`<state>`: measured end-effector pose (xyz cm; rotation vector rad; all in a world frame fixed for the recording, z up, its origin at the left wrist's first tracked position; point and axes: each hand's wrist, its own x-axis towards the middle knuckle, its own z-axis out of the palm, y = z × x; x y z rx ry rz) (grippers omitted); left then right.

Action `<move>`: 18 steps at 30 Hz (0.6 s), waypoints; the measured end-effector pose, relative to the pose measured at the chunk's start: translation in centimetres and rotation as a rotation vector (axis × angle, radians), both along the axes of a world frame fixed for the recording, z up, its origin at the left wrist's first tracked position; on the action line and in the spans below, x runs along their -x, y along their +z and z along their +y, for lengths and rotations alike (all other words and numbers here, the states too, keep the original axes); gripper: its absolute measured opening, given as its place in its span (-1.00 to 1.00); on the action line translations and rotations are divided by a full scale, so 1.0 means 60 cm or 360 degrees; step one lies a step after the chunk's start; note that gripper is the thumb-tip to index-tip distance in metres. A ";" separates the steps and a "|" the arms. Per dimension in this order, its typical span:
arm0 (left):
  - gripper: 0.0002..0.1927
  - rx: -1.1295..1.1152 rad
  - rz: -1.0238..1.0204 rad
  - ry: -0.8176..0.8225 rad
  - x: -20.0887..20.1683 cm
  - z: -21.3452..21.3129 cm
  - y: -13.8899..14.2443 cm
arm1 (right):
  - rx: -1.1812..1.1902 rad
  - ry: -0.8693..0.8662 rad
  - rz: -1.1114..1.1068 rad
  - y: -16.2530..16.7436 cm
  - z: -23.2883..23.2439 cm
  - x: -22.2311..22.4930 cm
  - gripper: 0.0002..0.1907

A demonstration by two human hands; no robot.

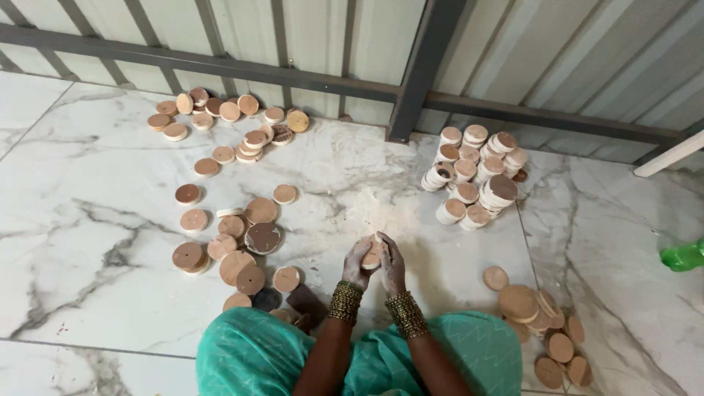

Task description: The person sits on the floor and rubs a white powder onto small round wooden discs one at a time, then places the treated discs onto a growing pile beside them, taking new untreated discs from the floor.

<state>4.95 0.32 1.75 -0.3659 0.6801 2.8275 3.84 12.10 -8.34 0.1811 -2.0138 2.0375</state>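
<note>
Both hands — left hand, right hand — clasp a wooden disc.

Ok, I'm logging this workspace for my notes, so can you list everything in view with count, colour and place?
held wooden disc: one, pale tan, pressed between both hands at centre.
loose wooden discs: a few dozen, tan to brown, scattered on the floor left of the hands.
far discs: about twenty, tan and pale, by the wall at upper left.
stacked discs: many, white-edged, piled by the post at upper right.
large discs: about ten, tan, lower right.
white dust: a patch, on the floor ahead of the hands.
marble floor: white with grey veins.
metal wall: pale corrugated sheet, grey rails.
green object: one, right edge, cut off.
left hand: dusty, gold bangles.
right hand: dusty, gold bangles.
</note>
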 end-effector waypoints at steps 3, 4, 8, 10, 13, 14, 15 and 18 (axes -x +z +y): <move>-0.72 -0.0224 -0.0003 0.0089 0.003 0.006 -0.003 | 0.0351 -0.0057 -0.0606 -0.014 0.006 0.013 -0.50; -0.72 -0.0296 -0.0044 0.0147 0.005 0.008 -0.006 | 0.0271 -0.0041 -0.0430 -0.014 0.005 0.014 -0.52; -0.75 -0.0073 -0.0230 0.0488 0.007 0.014 -0.015 | -0.0224 -0.0086 0.0062 0.016 -0.017 -0.009 -0.59; -0.76 0.0132 -0.0459 0.0577 0.004 0.012 -0.016 | -0.0593 -0.0175 0.0077 0.041 -0.037 -0.040 -0.59; -0.62 0.0666 -0.0388 0.0610 0.000 -0.001 -0.017 | -0.1065 -0.0275 -0.0001 0.073 -0.064 -0.083 -0.54; -0.56 0.0864 -0.0458 0.0513 -0.001 -0.006 -0.016 | -0.1137 -0.0293 0.0026 0.079 -0.066 -0.085 -0.54; -0.49 0.1062 -0.0522 0.0416 0.002 -0.011 -0.013 | -0.1206 -0.0311 0.0059 0.082 -0.066 -0.084 -0.53; -0.55 0.0725 -0.0418 0.0357 0.007 -0.016 -0.005 | -0.1250 -0.0274 -0.0083 0.077 -0.045 -0.039 -0.50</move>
